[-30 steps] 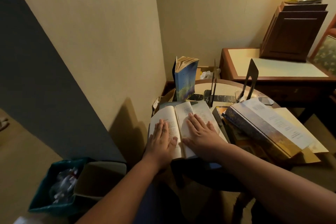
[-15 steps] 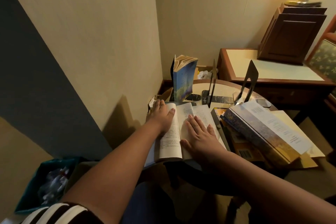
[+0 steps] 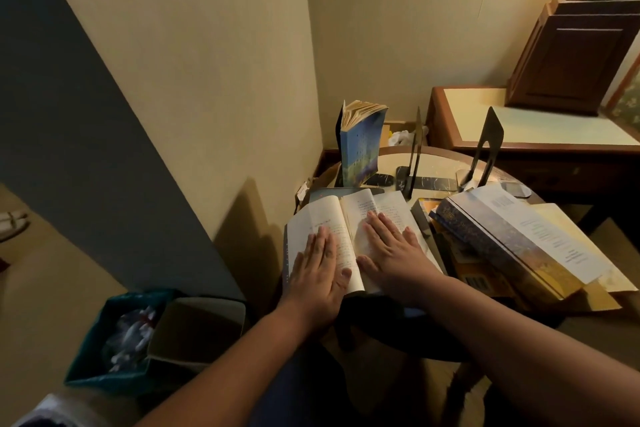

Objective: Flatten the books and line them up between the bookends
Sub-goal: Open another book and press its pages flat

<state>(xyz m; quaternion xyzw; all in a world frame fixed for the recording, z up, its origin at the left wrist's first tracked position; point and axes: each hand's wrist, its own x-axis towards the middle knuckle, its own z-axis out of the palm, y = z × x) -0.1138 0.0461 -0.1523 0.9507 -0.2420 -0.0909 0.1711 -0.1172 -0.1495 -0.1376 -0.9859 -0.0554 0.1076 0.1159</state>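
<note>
Books were the concern, and the open book (image 3: 349,236) lay face up at the near edge of the round table (image 3: 440,158), a soft paperback by its look, light, with pages that would likely spring back unless pressed near the gutter; the left hand (image 3: 320,274) lay flat on the left page and the right hand (image 3: 393,253) flat on the right, fingers spread, palms down, grasping nothing; a blue book (image 3: 360,149) stood upright behind, its pages fanned at the top; two bookends (image 3: 415,152) stood further right with no book between them; a stack (image 3: 512,246) lay to the right, probably heavier; closing the open book and gripping it by the spine seemed the safest hold.
</note>
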